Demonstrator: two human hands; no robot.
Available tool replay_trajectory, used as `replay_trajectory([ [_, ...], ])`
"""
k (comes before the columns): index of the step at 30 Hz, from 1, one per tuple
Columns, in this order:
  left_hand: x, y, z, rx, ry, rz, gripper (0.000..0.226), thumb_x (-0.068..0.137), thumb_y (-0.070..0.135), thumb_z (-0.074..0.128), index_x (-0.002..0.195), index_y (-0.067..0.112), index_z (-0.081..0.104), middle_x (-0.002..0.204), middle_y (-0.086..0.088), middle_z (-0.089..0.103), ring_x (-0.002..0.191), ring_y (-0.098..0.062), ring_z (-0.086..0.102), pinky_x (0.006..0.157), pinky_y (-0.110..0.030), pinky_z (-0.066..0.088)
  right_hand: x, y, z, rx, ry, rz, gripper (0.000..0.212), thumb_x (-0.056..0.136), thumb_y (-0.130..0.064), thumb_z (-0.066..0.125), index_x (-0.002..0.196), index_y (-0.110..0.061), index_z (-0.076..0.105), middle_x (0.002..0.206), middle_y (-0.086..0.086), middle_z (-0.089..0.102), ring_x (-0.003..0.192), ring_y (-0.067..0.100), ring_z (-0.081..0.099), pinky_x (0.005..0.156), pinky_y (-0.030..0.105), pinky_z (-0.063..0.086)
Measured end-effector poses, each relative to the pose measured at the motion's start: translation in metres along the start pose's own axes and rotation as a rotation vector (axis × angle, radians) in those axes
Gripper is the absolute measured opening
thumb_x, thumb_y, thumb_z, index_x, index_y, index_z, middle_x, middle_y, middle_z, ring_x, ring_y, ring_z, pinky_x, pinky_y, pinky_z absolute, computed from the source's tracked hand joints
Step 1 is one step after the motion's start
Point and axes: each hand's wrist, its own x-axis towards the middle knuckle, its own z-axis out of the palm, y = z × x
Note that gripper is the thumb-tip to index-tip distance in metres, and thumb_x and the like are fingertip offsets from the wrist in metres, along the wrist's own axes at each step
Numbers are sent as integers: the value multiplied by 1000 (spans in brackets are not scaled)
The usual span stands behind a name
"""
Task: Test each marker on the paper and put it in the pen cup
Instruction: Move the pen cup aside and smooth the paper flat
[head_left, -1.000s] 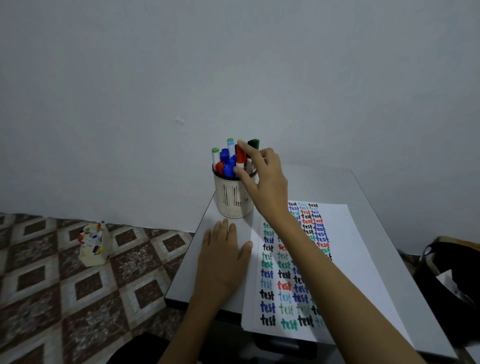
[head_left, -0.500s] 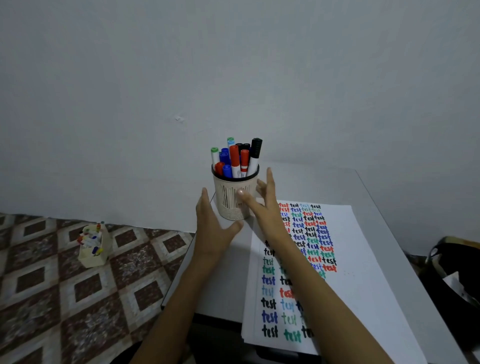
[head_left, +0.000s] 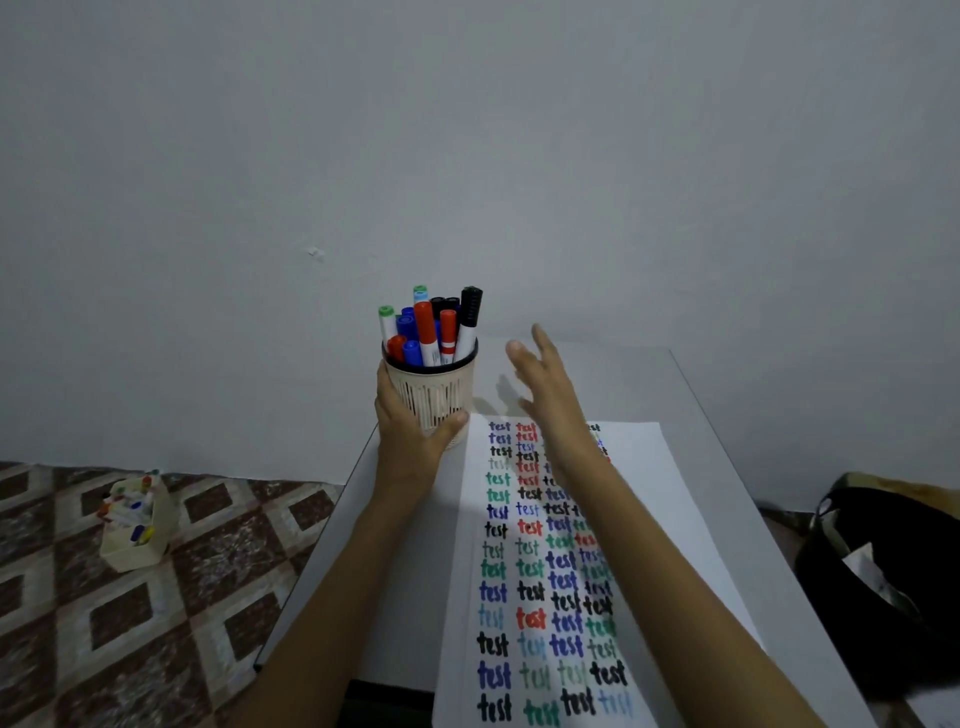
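Note:
A cream slotted pen cup (head_left: 434, 387) stands at the far left of the grey table (head_left: 644, 384), packed with several markers (head_left: 431, 327) capped in red, blue, green and black. My left hand (head_left: 402, 431) grips the cup from the left and front, thumb curled round its lower right side. My right hand (head_left: 545, 387) hovers to the right of the cup, fingers straight and spread, holding nothing. The white paper (head_left: 670, 499) lies in front of the cup, covered with rows of the word "test" in many colours; my right forearm crosses it.
On the patterned floor tiles to the left sits a small cream box (head_left: 136, 525) with coloured items. A black bag (head_left: 883, 577) lies on the floor at the right. A plain grey wall stands close behind the table.
My right hand let go of the markers and drew away to the right of the cup. My left hand lifted off the table and closed around the cup.

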Motion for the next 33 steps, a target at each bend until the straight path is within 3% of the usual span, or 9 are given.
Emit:
replay_trajectory([
  [6, 23, -9, 12, -19, -49, -31, 108, 63, 45, 73, 146, 17, 11, 145, -7, 32, 133, -21, 34, 107, -51, 35, -20, 0, -91, -341, 54, -4, 68, 90, -44, 60, 149, -39, 27, 156, -1, 29, 140, 19, 33, 105, 39, 32],
  [11, 47, -17, 23, -8, -105, -37, 107, 64, 49, 72, 145, 20, 9, 145, -6, 30, 133, -21, 33, 107, -51, 35, -41, 34, -147, -550, 63, 140, 75, 87, -55, 58, 150, -30, 26, 157, 2, 26, 142, 24, 29, 111, 43, 27],
  [15, 64, -24, 30, 20, -118, -46, 108, 63, 49, 72, 145, 18, 9, 145, -6, 30, 133, -21, 33, 108, -50, 34, -44, 52, -150, -629, 70, 150, 66, 93, -44, 51, 151, -26, 25, 157, 2, 26, 142, 23, 29, 111, 42, 27],
  [21, 69, -25, 33, 41, -159, -104, 102, 68, 29, 75, 144, 12, 10, 145, -10, 29, 132, -23, 33, 109, -48, 34, -46, 63, -145, -797, 74, 114, 77, 85, -64, 34, 152, -29, 19, 158, -2, 26, 144, 21, 26, 116, 46, 23],
  [24, 50, -14, 24, 10, -223, -182, 94, 77, 36, 72, 144, 13, 12, 147, -11, 31, 133, -28, 36, 106, -47, 37, -48, 64, -146, -771, 94, 104, 78, 85, -64, 33, 153, -30, 15, 159, -3, 23, 145, 20, 24, 116, 46, 22],
  [26, 26, 6, 16, -4, -237, -296, 86, 87, 39, 61, 147, 14, 5, 152, -8, 24, 137, -29, 29, 107, -38, 30, -51, 62, -148, -739, 103, 108, 79, 86, -64, 34, 153, -30, 11, 160, -4, 21, 146, 20, 23, 116, 44, 21],
  [28, -2, 21, 2, 121, -315, -375, 85, 88, 57, 46, 149, 18, 1, 156, -6, 14, 142, -28, 16, 115, -45, 12, -60, 62, -147, -739, 94, 121, 77, 88, -63, 34, 153, -31, 8, 160, -5, 19, 147, 19, 20, 118, 41, 14],
  [31, -51, 31, -10, 584, -583, -232, 93, 80, 77, 3, 148, 14, -4, 157, -6, 3, 144, -20, 0, 114, -41, -10, -76, 64, -138, -763, 91, 141, 78, 88, -72, 28, 153, -36, 4, 160, -6, 18, 148, 17, 15, 119, 39, 5],
  [33, -71, 36, -3, 660, -637, -175, 92, 79, 76, -1, 148, 16, -10, 157, -4, 3, 144, -14, 0, 114, -37, -12, -84, 61, -127, -819, 102, 163, 82, 84, -76, 21, 153, -36, 2, 161, -3, 17, 149, 17, 12, 119, 41, 4],
])
